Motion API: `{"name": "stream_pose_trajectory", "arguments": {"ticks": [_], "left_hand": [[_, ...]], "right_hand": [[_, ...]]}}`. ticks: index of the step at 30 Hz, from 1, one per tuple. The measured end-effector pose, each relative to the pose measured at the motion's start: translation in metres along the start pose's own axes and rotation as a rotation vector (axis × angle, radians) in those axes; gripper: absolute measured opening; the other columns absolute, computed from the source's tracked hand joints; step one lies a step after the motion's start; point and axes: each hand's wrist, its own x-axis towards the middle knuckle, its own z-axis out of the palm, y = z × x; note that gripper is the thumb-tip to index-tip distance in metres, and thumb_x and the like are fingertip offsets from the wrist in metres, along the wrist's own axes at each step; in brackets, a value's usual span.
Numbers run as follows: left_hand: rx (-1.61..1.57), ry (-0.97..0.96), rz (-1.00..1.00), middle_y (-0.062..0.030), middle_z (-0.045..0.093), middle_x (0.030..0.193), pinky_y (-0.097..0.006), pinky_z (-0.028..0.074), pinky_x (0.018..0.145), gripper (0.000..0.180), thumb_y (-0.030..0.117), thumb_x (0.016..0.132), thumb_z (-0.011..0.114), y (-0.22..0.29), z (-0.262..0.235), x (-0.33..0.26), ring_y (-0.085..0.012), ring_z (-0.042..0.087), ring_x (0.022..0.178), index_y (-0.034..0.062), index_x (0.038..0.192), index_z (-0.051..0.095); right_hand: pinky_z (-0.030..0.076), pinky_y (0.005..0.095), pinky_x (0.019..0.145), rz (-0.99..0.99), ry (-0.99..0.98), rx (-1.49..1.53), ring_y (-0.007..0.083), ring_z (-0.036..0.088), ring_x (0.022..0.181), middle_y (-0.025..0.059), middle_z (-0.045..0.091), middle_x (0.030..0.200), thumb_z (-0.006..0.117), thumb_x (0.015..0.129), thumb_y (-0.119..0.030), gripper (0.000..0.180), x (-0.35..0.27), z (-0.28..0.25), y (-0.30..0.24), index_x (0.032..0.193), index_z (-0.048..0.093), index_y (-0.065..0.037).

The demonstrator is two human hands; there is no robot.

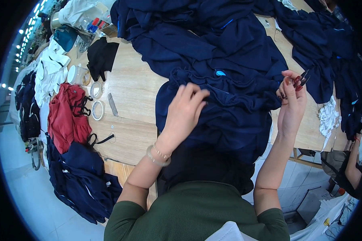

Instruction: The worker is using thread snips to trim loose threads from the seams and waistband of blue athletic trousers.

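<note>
A dark navy garment [217, 128] with a gathered, elastic-looking waistband lies across the table edge and over my lap. My left hand [185, 106] hovers over the left part of that waistband, its fingers loosely curled and apart, slightly blurred. No object shows in it. My right hand [292, 94] is raised at the garment's right end, closed around small dark thread snips [305, 78] whose blades point up and right. Its lower fingers are at the waistband's edge; whether they also pinch the cloth I cannot tell. A bright blue patch [220, 73] shows near the waistband.
More navy garments [213, 36] are heaped at the far side of the wooden table [130, 88]. On the left lie red cloth [70, 116], a tape roll [97, 109], a plastic jar [77, 75] and black fabric [101, 56]. Another person's arm [353, 168] shows at the right.
</note>
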Motion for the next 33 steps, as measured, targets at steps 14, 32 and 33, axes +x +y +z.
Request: {"name": "stream_pose_trajectory", "arguments": {"ticks": [14,32,33], "left_hand": [[-0.271,0.219,-0.083,-0.0103,0.062,0.081,-0.027,0.049,0.061,0.006,-0.007,0.089,0.060,-0.024,0.005,0.023,-0.0223,0.062,0.065,-0.0013,0.091,0.062],[-0.203,-0.361,-0.194,-0.0118,0.061,0.073,-0.037,0.047,0.062,0.020,0.020,0.089,0.071,-0.015,-0.053,-0.035,-0.0325,0.061,0.070,0.0033,0.079,0.066],[-0.183,-0.197,-0.327,-0.0136,0.057,0.069,-0.038,0.045,0.060,0.021,0.018,0.091,0.069,-0.019,-0.052,-0.022,-0.0323,0.059,0.066,0.0018,0.078,0.064]], "right_hand": [[0.031,0.0182,0.058,0.107,-0.093,-0.068,0.0033,0.041,0.067,-0.0041,0.053,0.082,0.061,0.099,-0.029,0.026,-0.005,0.010,0.009,0.111,0.063,-0.006],[0.036,0.0175,0.065,0.194,-0.242,-0.197,0.0028,0.043,0.072,-0.0041,0.052,0.080,0.068,0.094,-0.011,0.016,-0.003,0.022,0.019,0.086,0.056,-0.006],[0.036,0.0175,0.065,0.193,-0.248,-0.194,0.0028,0.043,0.072,-0.0041,0.052,0.080,0.068,0.094,-0.011,0.016,-0.003,0.027,0.020,0.086,0.056,-0.006]]}}
